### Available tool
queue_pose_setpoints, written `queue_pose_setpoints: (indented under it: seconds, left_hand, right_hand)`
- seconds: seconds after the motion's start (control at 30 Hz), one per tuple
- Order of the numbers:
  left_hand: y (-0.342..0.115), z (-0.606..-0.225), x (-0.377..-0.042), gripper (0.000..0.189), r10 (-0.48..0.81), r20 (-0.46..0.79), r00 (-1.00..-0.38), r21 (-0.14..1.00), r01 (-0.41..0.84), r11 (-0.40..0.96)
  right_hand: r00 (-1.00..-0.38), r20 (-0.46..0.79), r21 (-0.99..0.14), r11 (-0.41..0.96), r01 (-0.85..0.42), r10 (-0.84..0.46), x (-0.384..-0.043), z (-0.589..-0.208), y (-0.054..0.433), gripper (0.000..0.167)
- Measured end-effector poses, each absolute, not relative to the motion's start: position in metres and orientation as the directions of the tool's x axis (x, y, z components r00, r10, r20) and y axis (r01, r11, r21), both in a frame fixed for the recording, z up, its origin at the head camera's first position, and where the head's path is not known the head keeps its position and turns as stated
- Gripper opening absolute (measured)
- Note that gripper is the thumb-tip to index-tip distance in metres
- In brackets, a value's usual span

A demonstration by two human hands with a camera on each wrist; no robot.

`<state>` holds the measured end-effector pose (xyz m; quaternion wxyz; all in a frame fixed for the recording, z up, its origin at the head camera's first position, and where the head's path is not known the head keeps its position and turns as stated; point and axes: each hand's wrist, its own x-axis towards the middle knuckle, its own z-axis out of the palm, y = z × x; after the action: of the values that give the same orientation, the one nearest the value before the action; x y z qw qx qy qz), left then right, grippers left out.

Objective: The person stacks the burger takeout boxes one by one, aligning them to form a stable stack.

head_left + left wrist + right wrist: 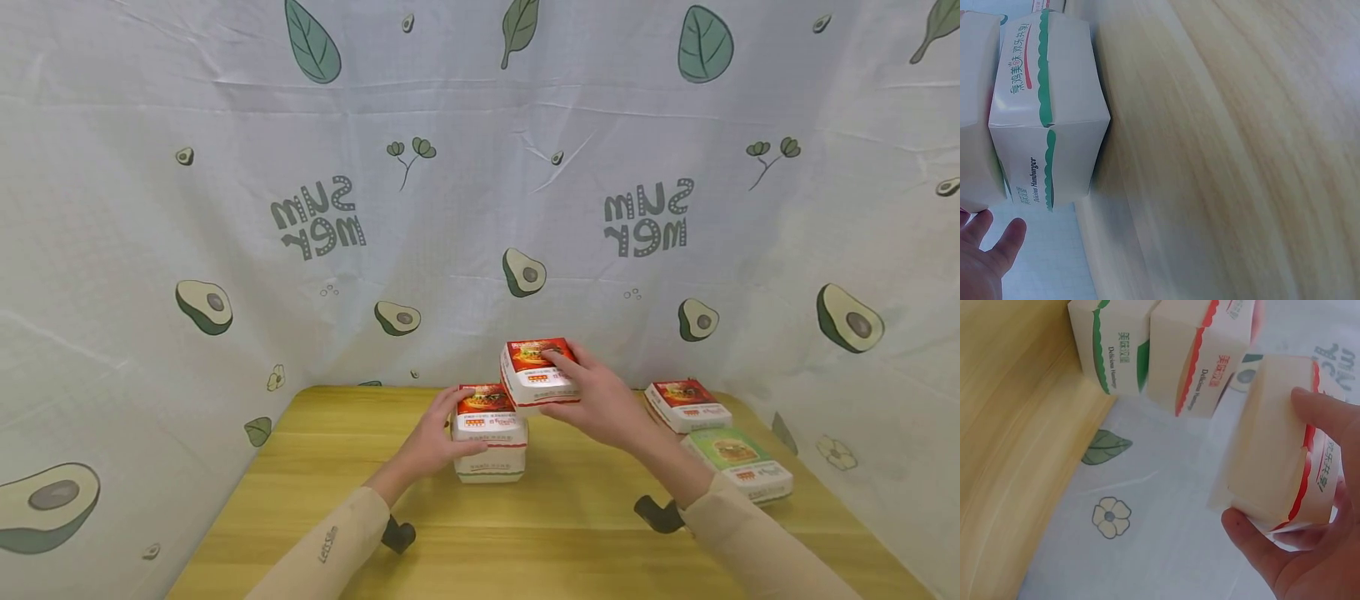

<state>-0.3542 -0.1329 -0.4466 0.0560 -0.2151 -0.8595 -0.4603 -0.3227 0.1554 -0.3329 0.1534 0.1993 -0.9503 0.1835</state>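
Observation:
My right hand (607,404) grips a white hamburger box with a red printed lid (540,375), thumb on one side and fingers on the other. This box is raised and tilted, overlapping the stack's upper right corner in the head view. Two hamburger boxes are stacked on the table: a red-trimmed upper box (1179,356) and a green-trimmed lower box (1075,81). At the stack's left, my left hand (431,446) holds the upper box, fingers at its top left edge and thumb across the front.
At the table's right lie a red-lidded hamburger box (686,404) and, nearer, a green-lidded one (738,458), beside my right forearm. A white curtain (480,208) with avocado prints hangs behind the wooden table (555,542) and along its sides.

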Motion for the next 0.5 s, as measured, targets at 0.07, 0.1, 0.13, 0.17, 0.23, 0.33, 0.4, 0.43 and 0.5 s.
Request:
queue_pose_setpoints:
  seconds: [0.07, 0.1, 0.13, 0.17, 0.23, 0.33, 0.4, 0.43, 0.5]
  left_hand:
    - [-0.133, -0.446, -0.354, 0.085, 0.318, 0.291, -0.902, 0.769, 0.419, 0.483]
    - [-0.134, -0.446, -0.354, 0.085, 0.319, 0.290, -0.902, 0.769, 0.418, 0.484]
    - [-0.134, -0.445, -0.354, 0.085, 0.320, 0.290, -0.902, 0.769, 0.418, 0.484]
    - [-0.133, -0.445, -0.353, 0.085, 0.320, 0.288, -0.902, 0.769, 0.417, 0.484]
    - [-0.133, -0.445, -0.353, 0.085, 0.321, 0.287, -0.903, 0.769, 0.417, 0.485]
    - [-0.134, -0.444, -0.353, 0.085, 0.328, 0.291, -0.899, 0.770, 0.423, 0.478]
    - [-0.134, -0.444, -0.353, 0.085, 0.334, 0.295, -0.895, 0.770, 0.430, 0.471]
    - [-0.134, -0.444, -0.353, 0.085, 0.335, 0.296, -0.895, 0.771, 0.431, 0.469]
    - [-0.134, -0.444, -0.353, 0.085, 0.336, 0.299, -0.893, 0.773, 0.433, 0.463]
  right_hand:
    - [-0.873, 0.363, -0.285, 0.853, -0.437, -0.326, -0.322, -0.332, 0.152, 0.086]
    - [-0.873, 0.360, -0.284, 0.853, -0.438, -0.329, -0.321, -0.332, 0.151, 0.087]
    - [-0.874, 0.357, -0.286, 0.852, -0.439, -0.331, -0.321, -0.331, 0.150, 0.087]
    - [-0.873, 0.355, -0.285, 0.851, -0.441, -0.333, -0.320, -0.331, 0.148, 0.087]
    - [-0.874, 0.350, -0.285, 0.850, -0.442, -0.337, -0.320, -0.330, 0.146, 0.087]
    - [-0.875, 0.349, -0.294, 0.847, -0.442, -0.335, -0.319, -0.330, 0.142, 0.088]
    - [-0.876, 0.348, -0.299, 0.846, -0.441, -0.334, -0.318, -0.330, 0.140, 0.088]
    - [-0.876, 0.348, -0.301, 0.845, -0.442, -0.334, -0.318, -0.330, 0.139, 0.088]
    - [-0.874, 0.349, -0.300, 0.843, -0.446, -0.338, -0.318, -0.330, 0.137, 0.088]
